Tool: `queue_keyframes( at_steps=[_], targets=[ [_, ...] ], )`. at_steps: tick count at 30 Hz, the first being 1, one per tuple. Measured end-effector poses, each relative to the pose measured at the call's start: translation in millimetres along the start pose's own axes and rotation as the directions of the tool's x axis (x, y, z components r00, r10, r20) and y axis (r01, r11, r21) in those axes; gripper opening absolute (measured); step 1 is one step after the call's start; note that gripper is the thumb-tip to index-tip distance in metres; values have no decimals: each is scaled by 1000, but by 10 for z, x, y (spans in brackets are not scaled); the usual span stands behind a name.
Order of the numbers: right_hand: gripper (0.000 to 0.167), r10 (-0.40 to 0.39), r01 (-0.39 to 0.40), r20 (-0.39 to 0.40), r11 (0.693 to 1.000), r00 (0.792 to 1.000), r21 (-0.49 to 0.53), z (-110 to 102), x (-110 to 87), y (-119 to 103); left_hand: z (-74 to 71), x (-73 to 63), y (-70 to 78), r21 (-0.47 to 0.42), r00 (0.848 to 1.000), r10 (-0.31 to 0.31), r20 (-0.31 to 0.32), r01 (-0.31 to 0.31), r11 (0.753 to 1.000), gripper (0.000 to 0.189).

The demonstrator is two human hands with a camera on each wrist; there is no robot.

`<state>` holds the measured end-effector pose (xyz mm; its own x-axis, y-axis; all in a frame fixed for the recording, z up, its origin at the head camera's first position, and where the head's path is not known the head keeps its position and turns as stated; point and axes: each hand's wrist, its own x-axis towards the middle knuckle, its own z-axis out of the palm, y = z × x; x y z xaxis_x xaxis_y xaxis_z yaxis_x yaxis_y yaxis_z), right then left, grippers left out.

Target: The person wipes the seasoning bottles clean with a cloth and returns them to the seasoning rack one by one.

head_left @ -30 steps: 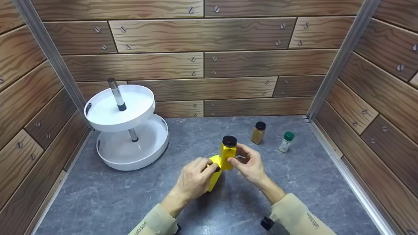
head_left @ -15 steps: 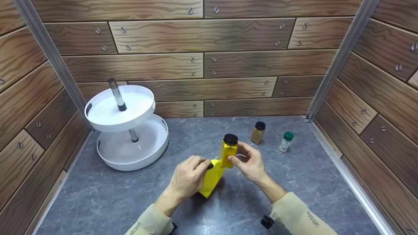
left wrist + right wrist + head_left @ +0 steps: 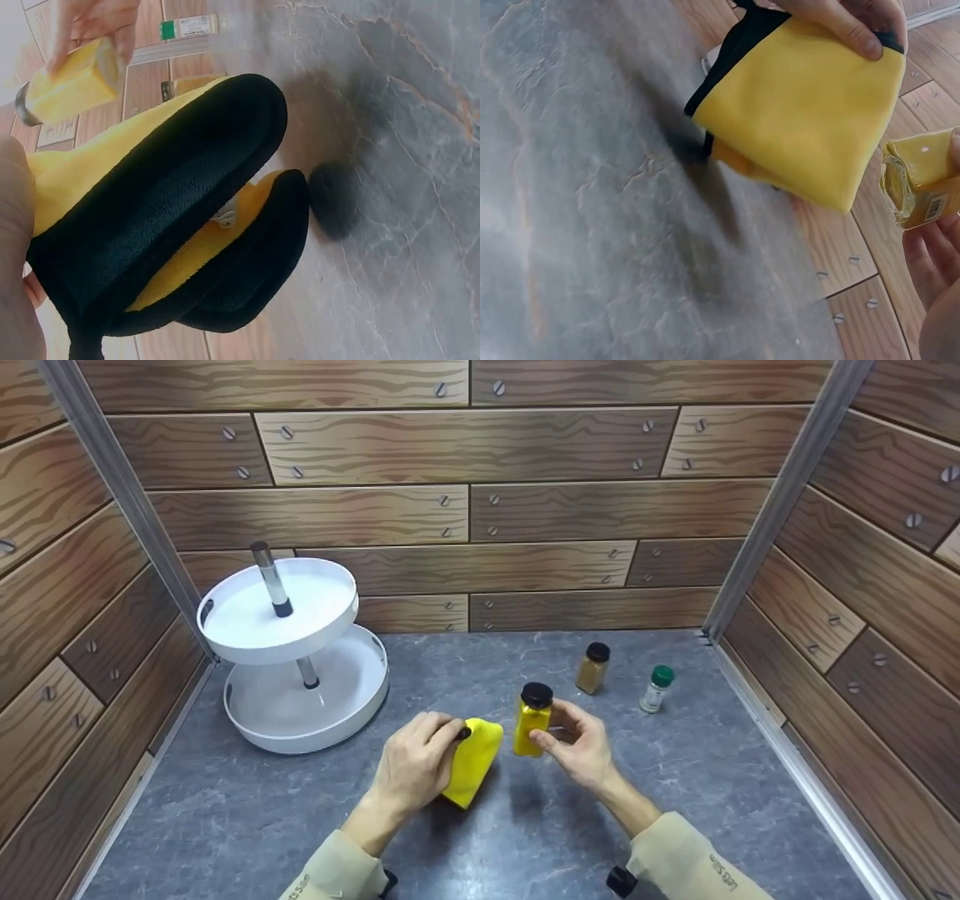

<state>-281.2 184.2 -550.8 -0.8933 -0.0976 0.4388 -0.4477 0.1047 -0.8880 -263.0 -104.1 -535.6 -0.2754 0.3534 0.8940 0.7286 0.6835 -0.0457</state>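
My left hand (image 3: 411, 763) pinches a folded yellow cloth (image 3: 475, 763) with black trim near its edge. In the left wrist view the cloth (image 3: 172, 202) hangs in folds above the tabletop, its black side showing. My right hand (image 3: 585, 746) holds a yellow spice jar (image 3: 529, 729) with a black cap, upright between thumb and fingers. A small gap separates the jar from the cloth. The right wrist view shows the jar's clear base and a barcode label (image 3: 936, 207).
A two-tier white round stand (image 3: 300, 742) is at the left. Toward the back right stand a brown spice jar (image 3: 592, 671) with a black cap and a small green-capped jar (image 3: 655, 694). Wood-patterned walls (image 3: 465, 514) enclose the grey tabletop (image 3: 225, 817) on three sides.
My left hand has drawn the cloth left, away from the jar it was against. The right hand still holds the jar, now slightly lower and further right.
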Motion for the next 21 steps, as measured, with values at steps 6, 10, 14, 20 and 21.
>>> queue_keyframes(
  at_steps=[6, 10, 14, 20, 21],
  targets=[
    [47, 78, -77, 24, 997, 997, -19, -28, -60, 108, -17, -17, 3, 1, 1000, -26, 11, 26, 1000, 11],
    [50, 143, -141, 62, 990, 988, -28, -34, -105, 187, -21, -19, -1, 1, 1000, -28, 7, 28, 1000, 10],
    [51, 173, -169, 107, 985, 979, -44, -39, -159, 261, -18, -14, 1, -3, 1000, -17, -9, 17, 1000, 11],
    [52, 186, -181, 140, 982, 973, -48, -56, -189, 356, -27, -8, 0, -13, 1000, -27, -12, 27, 1000, 11],
    [52, 189, -183, 143, 982, 971, -52, -59, -189, 370, -31, -10, -1, -15, 999, -30, -13, 30, 999, 12]
  ],
)
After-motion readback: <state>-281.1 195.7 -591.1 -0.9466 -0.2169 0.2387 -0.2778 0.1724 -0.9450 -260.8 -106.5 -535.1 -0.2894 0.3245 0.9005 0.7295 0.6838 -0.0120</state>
